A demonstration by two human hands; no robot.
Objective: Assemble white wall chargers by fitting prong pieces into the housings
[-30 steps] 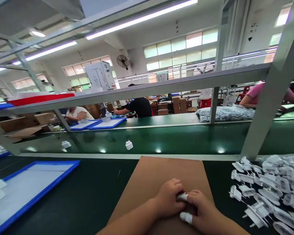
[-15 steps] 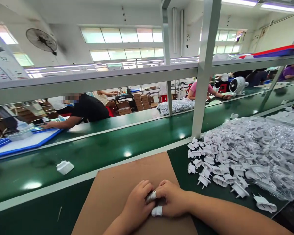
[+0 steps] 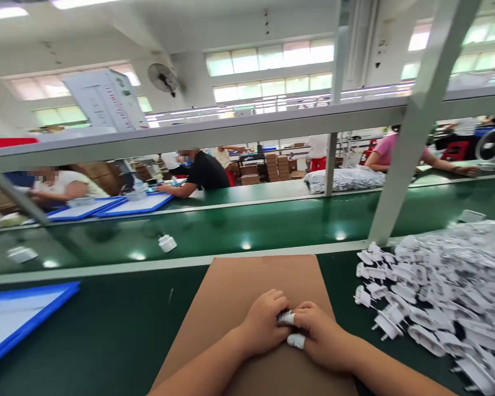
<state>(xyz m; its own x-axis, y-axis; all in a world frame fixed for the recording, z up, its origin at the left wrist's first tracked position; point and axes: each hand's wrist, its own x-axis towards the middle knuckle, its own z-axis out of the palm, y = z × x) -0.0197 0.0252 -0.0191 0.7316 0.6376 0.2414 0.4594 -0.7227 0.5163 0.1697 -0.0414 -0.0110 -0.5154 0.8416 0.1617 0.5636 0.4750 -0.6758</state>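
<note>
Over a brown cardboard sheet (image 3: 264, 275), my two hands meet with their fingertips together. My left hand (image 3: 264, 324) is closed, its fingers bent toward the right one. White wrapping covers the thumb and a finger of my right hand (image 3: 324, 338), which is also closed. Whatever may sit between the fingers is hidden; a small dark patch shows there, too unclear to name. To the right of the cardboard lies a heap of white two-pin plug parts (image 3: 424, 316), and neither hand touches it.
Behind the cardboard runs a green conveyor belt (image 3: 289, 220) carrying a white plug adapter (image 3: 167, 243). A blue-rimmed tray (image 3: 28, 313) lies at left. A metal post (image 3: 412, 132) and an overhead shelf (image 3: 231, 129) frame the bench. Several people sit across the belt.
My view has swung to the left, bringing the blue-rimmed tray and another seated person into sight. The hands stay together over the cardboard, with little visible change in their grip.
</note>
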